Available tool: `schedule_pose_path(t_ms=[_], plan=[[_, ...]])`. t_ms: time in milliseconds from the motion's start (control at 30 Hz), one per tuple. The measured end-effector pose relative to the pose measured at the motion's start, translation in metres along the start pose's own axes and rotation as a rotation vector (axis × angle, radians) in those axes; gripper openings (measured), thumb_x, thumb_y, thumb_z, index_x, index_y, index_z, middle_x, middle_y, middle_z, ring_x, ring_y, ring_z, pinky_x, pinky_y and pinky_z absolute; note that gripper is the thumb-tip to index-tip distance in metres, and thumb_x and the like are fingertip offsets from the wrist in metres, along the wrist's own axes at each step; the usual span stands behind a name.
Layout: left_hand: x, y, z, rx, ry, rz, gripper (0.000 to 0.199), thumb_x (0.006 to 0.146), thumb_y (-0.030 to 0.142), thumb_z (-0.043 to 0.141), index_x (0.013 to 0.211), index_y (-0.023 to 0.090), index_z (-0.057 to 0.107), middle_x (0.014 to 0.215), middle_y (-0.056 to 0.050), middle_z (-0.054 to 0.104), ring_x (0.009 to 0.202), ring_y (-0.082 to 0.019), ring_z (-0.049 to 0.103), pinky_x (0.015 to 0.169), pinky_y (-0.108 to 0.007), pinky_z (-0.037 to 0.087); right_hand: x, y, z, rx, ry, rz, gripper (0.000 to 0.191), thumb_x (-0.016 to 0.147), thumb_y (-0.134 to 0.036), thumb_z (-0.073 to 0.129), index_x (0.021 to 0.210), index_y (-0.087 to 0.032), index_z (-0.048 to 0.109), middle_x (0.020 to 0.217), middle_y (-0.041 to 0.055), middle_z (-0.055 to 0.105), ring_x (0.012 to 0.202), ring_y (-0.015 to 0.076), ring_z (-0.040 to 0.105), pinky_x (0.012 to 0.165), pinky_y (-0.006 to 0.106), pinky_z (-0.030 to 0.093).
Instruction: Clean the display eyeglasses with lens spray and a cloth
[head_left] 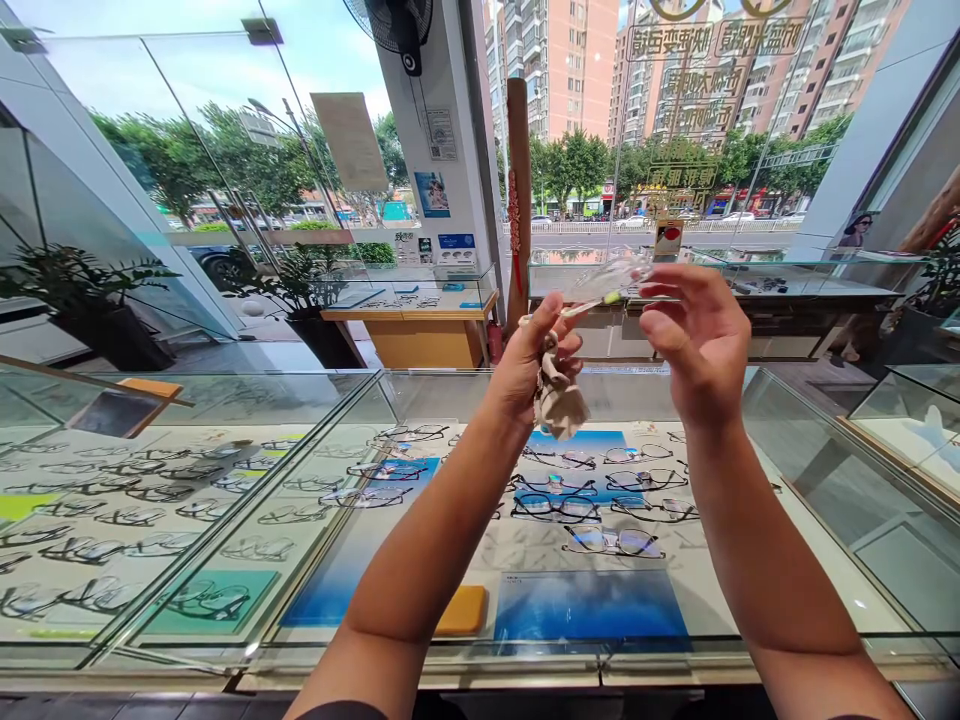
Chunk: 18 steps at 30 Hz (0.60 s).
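My left hand point(536, 355) is closed around a crumpled beige cloth point(562, 400), which hangs below the fingers. Between its thumb and fingers it also grips a thin pale stem, apparently the temple of clear eyeglasses point(611, 278). The see-through part stretches toward my right hand, with a yellow-green spot on it; its outline is hard to make out against the window. My right hand point(701, 335) is raised beside it, thumb and forefinger apart, the forefinger tip close to its far edge. Whether that fingertip touches cannot be told. Both hands are above the glass display case point(600, 640).
Several eyeglasses point(611, 542) lie under the glass among blue cards point(592, 605) and an orange-yellow case point(461, 612). A mirror point(112, 408) in a wooden frame stands at the left. Beyond are a wooden counter point(427, 340), potted plants point(319, 310) and shop windows.
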<state>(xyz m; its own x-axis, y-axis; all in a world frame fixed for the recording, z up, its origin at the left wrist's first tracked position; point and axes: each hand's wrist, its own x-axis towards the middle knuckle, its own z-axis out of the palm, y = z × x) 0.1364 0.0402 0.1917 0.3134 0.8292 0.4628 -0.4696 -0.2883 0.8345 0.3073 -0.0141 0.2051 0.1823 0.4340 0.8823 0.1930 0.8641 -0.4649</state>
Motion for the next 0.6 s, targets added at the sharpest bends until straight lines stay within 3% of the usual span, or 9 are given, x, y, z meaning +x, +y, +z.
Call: schedule_pose_path(t_ms=[100, 200, 400, 600], plan=[[-0.004, 0.006, 0.002, -0.133, -0.156, -0.226, 0.064, 0.076, 0.074, 0.081, 0.111, 0.021, 0.072, 0.090, -0.007, 0.073, 0.051, -0.007, 0.042, 0.041, -0.026, 0.032, -0.002, -0.005, 0.003, -0.118, -0.056, -0.080, 0.022, 0.087, -0.044, 0.082, 0.107, -0.035, 0.079, 0.126, 0.0018, 0.075, 0.125, 0.0296, 0.067, 0.109, 0.050, 0.054], [-0.004, 0.003, 0.001, -0.180, -0.243, -0.323, 0.066, 0.073, 0.072, 0.084, 0.111, 0.020, 0.073, 0.070, -0.002, 0.062, 0.048, -0.007, 0.041, 0.041, -0.025, 0.031, -0.005, -0.009, 0.005, -0.157, -0.096, -0.104, 0.011, 0.090, -0.042, 0.082, 0.100, -0.036, 0.082, 0.125, 0.0007, 0.077, 0.126, 0.0305, 0.068, 0.117, 0.056, 0.049], [-0.002, -0.002, -0.003, -0.218, -0.326, -0.406, 0.060, 0.066, 0.069, 0.088, 0.096, 0.019, 0.072, 0.060, 0.003, 0.047, 0.048, -0.008, 0.040, 0.043, -0.024, 0.030, -0.007, -0.011, 0.003, -0.177, -0.135, -0.139, 0.004, 0.091, -0.042, 0.084, 0.092, -0.038, 0.083, 0.114, -0.0002, 0.081, 0.117, 0.0308, 0.071, 0.116, 0.060, 0.048], [-0.006, 0.000, 0.005, -0.017, -0.400, -0.341, 0.069, 0.074, 0.086, 0.075, 0.100, 0.022, 0.078, 0.075, -0.008, 0.066, 0.051, -0.012, 0.046, 0.043, -0.027, 0.032, -0.010, -0.021, -0.002, -0.204, -0.085, -0.155, 0.004, 0.093, -0.042, 0.082, 0.094, -0.038, 0.083, 0.107, -0.0003, 0.080, 0.111, 0.0286, 0.072, 0.113, 0.055, 0.051]])
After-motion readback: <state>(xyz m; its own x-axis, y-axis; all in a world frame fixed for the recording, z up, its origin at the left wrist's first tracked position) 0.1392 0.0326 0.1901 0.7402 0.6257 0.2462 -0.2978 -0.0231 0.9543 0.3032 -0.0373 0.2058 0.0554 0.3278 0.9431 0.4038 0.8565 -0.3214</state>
